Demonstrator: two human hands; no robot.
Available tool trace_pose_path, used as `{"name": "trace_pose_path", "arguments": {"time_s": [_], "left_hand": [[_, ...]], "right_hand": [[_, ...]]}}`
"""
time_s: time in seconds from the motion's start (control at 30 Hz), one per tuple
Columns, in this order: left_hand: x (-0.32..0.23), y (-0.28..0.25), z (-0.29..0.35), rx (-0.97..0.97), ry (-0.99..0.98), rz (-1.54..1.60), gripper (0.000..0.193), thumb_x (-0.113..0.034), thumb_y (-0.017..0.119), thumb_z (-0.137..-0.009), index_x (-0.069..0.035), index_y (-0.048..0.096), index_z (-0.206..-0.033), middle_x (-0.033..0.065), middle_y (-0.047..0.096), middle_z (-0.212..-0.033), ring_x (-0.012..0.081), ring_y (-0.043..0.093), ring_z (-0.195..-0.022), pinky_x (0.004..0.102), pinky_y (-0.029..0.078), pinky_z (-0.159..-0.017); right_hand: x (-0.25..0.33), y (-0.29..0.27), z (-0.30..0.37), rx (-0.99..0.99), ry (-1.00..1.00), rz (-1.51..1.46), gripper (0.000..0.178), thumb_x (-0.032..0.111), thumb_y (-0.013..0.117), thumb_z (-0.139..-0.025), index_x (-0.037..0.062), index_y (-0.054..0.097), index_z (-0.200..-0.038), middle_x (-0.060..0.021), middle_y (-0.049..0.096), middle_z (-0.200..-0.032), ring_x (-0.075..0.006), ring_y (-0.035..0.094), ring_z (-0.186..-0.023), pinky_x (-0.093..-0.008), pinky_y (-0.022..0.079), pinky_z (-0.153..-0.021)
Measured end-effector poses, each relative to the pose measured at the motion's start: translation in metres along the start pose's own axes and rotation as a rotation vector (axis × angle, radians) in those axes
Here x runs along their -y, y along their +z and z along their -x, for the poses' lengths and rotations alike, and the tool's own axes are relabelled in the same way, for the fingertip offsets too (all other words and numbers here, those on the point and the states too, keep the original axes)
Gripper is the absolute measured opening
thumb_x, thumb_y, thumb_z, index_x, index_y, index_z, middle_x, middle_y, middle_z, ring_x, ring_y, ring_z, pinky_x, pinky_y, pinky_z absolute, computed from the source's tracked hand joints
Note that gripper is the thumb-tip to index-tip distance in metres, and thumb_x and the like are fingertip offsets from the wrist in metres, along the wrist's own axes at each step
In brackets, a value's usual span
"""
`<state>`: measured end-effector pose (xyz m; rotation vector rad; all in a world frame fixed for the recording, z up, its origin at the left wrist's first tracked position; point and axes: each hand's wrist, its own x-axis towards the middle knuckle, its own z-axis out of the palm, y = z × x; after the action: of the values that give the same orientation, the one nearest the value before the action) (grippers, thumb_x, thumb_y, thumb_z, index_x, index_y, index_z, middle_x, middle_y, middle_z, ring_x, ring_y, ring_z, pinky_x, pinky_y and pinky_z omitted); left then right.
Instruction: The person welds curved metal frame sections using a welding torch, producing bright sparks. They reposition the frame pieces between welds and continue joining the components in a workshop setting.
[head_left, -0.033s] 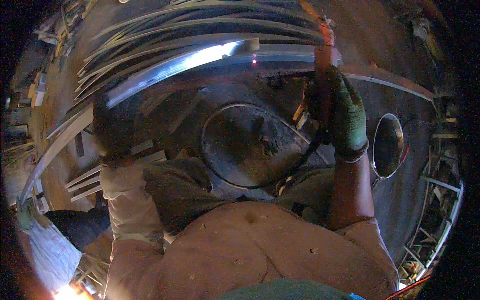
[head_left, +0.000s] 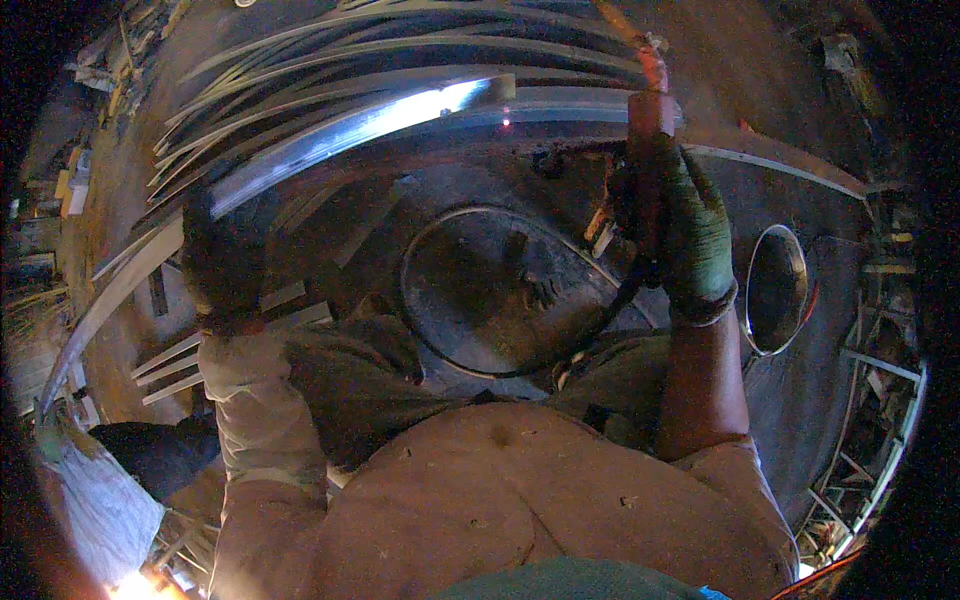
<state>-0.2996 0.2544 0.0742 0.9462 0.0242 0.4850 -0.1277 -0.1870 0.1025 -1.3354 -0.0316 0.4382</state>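
A dark glove covers my left hand [head_left: 222,255], which lies in shadow over a long curved metal strip [head_left: 350,135]. The hand seems closed round the strip, though its fingers are hard to make out. Bright light glares off the strip's upper face beyond that hand. My right hand [head_left: 697,225], in a green glove, is closed round a dark reddish cylindrical power tool [head_left: 652,125] with an orange cord at its far end. Part of the tool is in shadow, and its exact kind is unclear. Between my legs, a large thin hoop [head_left: 445,215] lies on the floor.
Several long curved strips [head_left: 400,50] lie stacked beyond the work. A smaller metal ring [head_left: 751,300] stands at the right, near a metal frame [head_left: 890,450]. Short flat bars [head_left: 175,360] lie by my left arm. Another person's sleeve [head_left: 105,500] and a bright glow [head_left: 135,588] show at lower left.
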Motion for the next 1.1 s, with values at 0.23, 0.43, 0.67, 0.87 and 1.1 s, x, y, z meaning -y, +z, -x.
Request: {"name": "trace_pose_path", "arguments": {"time_s": [0.23,0.43,0.67,0.87,1.1], "left_hand": [[-0.025,0.009,-0.020,0.225,0.128,-1.641,0.045,-0.026,0.070,-0.109,-0.003,0.061,-0.147,0.0187,0.064,-0.147,0.0363,0.062,-0.136,0.0481,0.055,-0.117],[0.006,-0.065,-0.033,0.457,0.704,-2.572,0.037,-0.017,0.076,-0.104,-0.007,0.070,-0.139,0.0194,0.065,-0.148,0.0365,0.065,-0.134,0.0427,0.061,-0.108],[-0.008,-0.086,-0.032,0.359,0.306,-2.256,0.038,-0.016,0.073,-0.104,-0.005,0.068,-0.140,0.0183,0.066,-0.145,0.0336,0.066,-0.133,0.0414,0.059,-0.110],[0.012,-0.065,-0.029,0.254,0.353,-2.368,0.041,-0.011,0.068,-0.105,-0.011,0.066,-0.145,0.0163,0.063,-0.149,0.0330,0.063,-0.137,0.0402,0.056,-0.115],[0.008,-0.065,-0.026,0.533,0.404,-2.617,0.045,-0.009,0.063,-0.106,-0.012,0.064,-0.150,0.0110,0.062,-0.151,0.0287,0.056,-0.145,0.0392,0.048,-0.125]], "right_hand": [[-0.031,-0.023,-0.005,-0.039,-0.092,0.209,0.044,0.039,0.063,-0.114,0.0051,0.069,-0.141,-0.0051,0.078,-0.110,-0.0134,0.071,-0.085,-0.0290,0.055,-0.069],[-0.047,-0.026,-0.013,0.144,-0.227,0.544,0.042,0.037,0.067,-0.112,0.0059,0.070,-0.140,-0.0025,0.076,-0.110,-0.0109,0.068,-0.085,-0.0287,0.054,-0.068],[-0.064,-0.003,-0.007,0.202,-0.178,0.528,0.041,0.035,0.071,-0.110,0.0066,0.072,-0.140,-0.0006,0.074,-0.107,-0.0091,0.063,-0.081,-0.0285,0.052,-0.067],[-0.054,0.022,-0.004,0.172,0.045,0.503,0.040,0.034,0.071,-0.110,0.0065,0.074,-0.138,-0.0003,0.074,-0.108,-0.0080,0.061,-0.080,-0.0280,0.051,-0.066],[-0.071,0.020,-0.013,0.143,-0.056,0.555,0.035,0.031,0.069,-0.111,0.0064,0.075,-0.134,0.0002,0.077,-0.111,-0.0061,0.063,-0.085,-0.0268,0.052,-0.068]]}}
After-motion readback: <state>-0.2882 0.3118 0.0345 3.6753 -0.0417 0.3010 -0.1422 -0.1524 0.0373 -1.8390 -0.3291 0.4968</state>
